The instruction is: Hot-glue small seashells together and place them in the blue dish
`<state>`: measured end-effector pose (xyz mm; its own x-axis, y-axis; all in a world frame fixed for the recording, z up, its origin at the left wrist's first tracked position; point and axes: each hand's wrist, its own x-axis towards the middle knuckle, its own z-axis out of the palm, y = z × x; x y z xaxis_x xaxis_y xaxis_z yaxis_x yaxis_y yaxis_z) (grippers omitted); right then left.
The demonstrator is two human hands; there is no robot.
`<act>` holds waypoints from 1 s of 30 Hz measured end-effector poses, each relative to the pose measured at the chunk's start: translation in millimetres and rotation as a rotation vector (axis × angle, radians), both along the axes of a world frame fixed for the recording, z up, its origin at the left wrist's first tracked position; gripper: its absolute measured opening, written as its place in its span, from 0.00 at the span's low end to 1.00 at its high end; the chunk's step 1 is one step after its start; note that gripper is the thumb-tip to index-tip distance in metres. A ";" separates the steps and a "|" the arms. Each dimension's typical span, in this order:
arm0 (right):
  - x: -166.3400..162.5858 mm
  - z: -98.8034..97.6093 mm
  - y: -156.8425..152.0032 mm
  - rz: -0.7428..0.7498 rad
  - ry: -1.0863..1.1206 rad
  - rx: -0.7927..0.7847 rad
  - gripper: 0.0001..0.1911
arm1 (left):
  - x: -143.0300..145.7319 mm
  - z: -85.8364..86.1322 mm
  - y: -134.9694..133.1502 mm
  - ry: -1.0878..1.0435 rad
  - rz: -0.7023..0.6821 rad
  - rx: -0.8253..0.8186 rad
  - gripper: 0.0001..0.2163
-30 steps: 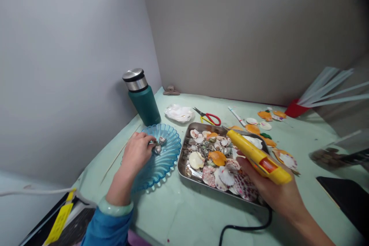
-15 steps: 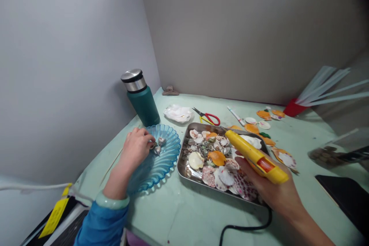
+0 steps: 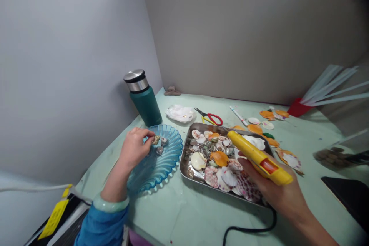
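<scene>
Over the blue scalloped plate (image 3: 170,157), my left hand (image 3: 134,148) pinches a small yellowish snail shell (image 3: 156,139) between thumb and fingertips. Two more small grey shells (image 3: 160,150) lie on the plate beside it. My right hand (image 3: 276,190) is wrapped round a yellow glue gun (image 3: 256,157), its nozzle end pointing left above the metal tray (image 3: 184,175). In that tray lie many seashells, among them an orange scallop shell (image 3: 219,158) and a cream one (image 3: 198,160). A black cord (image 3: 248,230) runs from under my right hand to the table's front.
Behind the plate stands a green bottle (image 3: 145,103). Red-handled scissors (image 3: 211,118), a white shell-shaped dish (image 3: 180,113) and a marker (image 3: 238,116) lie at the back. Several orange shells (image 3: 255,128) are spread right of the tray. A red cup (image 3: 298,108) holds glue sticks (image 3: 324,84).
My left hand has lifted slightly and turned, bringing the yellowish shell into sight at its fingertips. My right hand keeps the glue gun over the tray. The whole view has shifted a little.
</scene>
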<state>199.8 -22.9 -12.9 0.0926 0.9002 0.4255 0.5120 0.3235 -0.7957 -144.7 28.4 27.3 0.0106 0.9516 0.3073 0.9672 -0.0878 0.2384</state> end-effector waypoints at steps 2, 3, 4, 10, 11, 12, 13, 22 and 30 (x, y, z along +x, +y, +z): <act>-3.8 2.8 -2.3 -0.002 0.027 -0.034 0.08 | 8.3 3.5 -7.3 -0.074 0.015 0.017 0.09; -7.5 5.4 -4.2 -0.012 0.054 -0.061 0.09 | 14.7 5.4 -12.0 -0.192 0.004 0.028 0.08; -12.5 8.7 -6.4 -0.025 0.088 -0.091 0.11 | 22.4 7.4 -17.2 -0.300 -0.019 0.041 0.07; -55.8 30.4 -14.4 0.035 0.482 -0.344 0.15 | 80.9 11.6 -47.5 -0.584 -0.321 0.077 0.04; -61.6 31.5 -14.1 0.063 0.570 -0.372 0.16 | 89.2 10.3 -51.2 -0.603 -0.360 0.063 0.04; -66.2 31.6 -13.6 0.089 0.651 -0.405 0.17 | 96.6 8.7 -54.5 -0.625 -0.389 0.069 0.04; -69.5 31.0 -13.3 0.115 0.724 -0.424 0.17 | 102.9 6.9 -57.3 -0.635 -0.421 0.077 0.04; -71.0 25.1 -14.6 0.249 0.852 -0.448 0.14 | 122.9 4.9 -66.6 -0.731 -0.460 0.130 0.05; -69.8 24.5 -16.1 0.322 0.874 -0.458 0.13 | 119.8 5.4 -63.7 -0.786 -0.455 0.000 0.06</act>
<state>130.1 -39.0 11.6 -0.0690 0.9956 -0.0635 -0.3601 -0.0842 -0.9291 -24.8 -35.3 32.7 0.1726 0.9068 0.3847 0.3980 -0.4214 0.8148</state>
